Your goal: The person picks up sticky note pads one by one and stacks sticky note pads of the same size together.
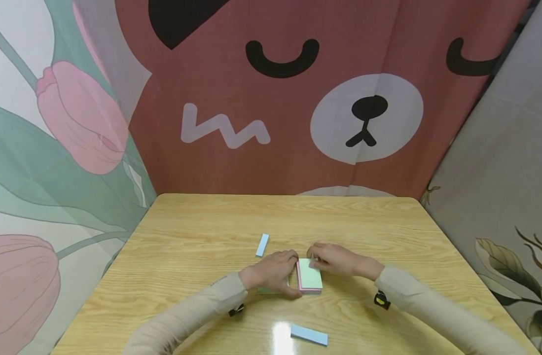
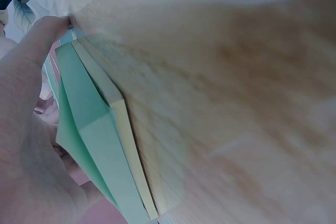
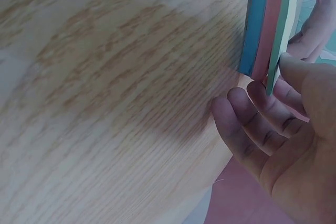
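A small stack of square sticky note pads stands near the middle of the table, between both hands. Its top is a light green pad (image 1: 311, 275), over a pink pad (image 3: 266, 30) and a blue pad (image 3: 253, 24). My right hand (image 1: 339, 260) pinches the green pad's far right corner between thumb and fingers. Along the stack's left side, my left hand (image 1: 271, 272) holds it, thumb at the near corner and fingers at the far one. Beneath the left palm lie another green pad (image 2: 89, 106) and a pale yellow pad (image 2: 132, 148), mostly hidden in the head view.
One light blue strip (image 1: 262, 245) lies beyond the left hand. A second blue strip (image 1: 309, 335) is close to the table's near side. The wooden table (image 1: 199, 222) ends at a curtain (image 1: 217, 167) with a bear print.
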`<action>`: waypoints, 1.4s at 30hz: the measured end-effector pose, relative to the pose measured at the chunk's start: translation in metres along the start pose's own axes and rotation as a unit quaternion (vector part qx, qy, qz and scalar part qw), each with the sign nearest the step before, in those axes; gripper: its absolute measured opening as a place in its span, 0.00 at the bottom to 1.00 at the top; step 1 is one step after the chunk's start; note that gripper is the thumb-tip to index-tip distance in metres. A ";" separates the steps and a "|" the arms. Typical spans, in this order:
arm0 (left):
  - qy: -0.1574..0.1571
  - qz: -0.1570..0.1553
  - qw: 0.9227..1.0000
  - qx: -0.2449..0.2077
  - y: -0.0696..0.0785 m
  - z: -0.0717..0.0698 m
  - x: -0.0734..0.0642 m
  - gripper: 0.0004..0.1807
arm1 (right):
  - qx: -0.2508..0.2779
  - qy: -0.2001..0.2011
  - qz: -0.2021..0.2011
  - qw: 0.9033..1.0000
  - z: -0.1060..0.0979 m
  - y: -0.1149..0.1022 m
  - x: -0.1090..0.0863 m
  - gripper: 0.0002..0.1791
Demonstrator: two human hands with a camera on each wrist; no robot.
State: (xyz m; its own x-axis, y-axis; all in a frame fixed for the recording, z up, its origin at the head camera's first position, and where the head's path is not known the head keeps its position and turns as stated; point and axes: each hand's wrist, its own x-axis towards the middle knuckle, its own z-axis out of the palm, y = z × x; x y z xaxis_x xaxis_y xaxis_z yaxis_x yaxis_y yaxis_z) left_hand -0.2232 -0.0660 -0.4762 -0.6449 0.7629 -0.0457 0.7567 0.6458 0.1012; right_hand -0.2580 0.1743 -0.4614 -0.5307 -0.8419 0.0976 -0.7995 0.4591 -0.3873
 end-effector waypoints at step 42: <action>-0.009 -0.004 1.000 -0.018 -0.001 0.000 0.001 0.49 | -0.022 -0.008 0.022 1.000 0.007 -0.004 0.000 0.05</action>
State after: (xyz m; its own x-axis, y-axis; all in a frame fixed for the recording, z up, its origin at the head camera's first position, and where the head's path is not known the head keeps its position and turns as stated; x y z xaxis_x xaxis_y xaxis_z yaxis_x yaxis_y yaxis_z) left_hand -0.2245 -0.0663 -0.4764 -0.6486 0.7583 -0.0651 0.7470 0.6506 0.1364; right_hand -0.2528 0.1705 -0.4658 -0.5611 -0.8250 0.0672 -0.7873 0.5069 -0.3509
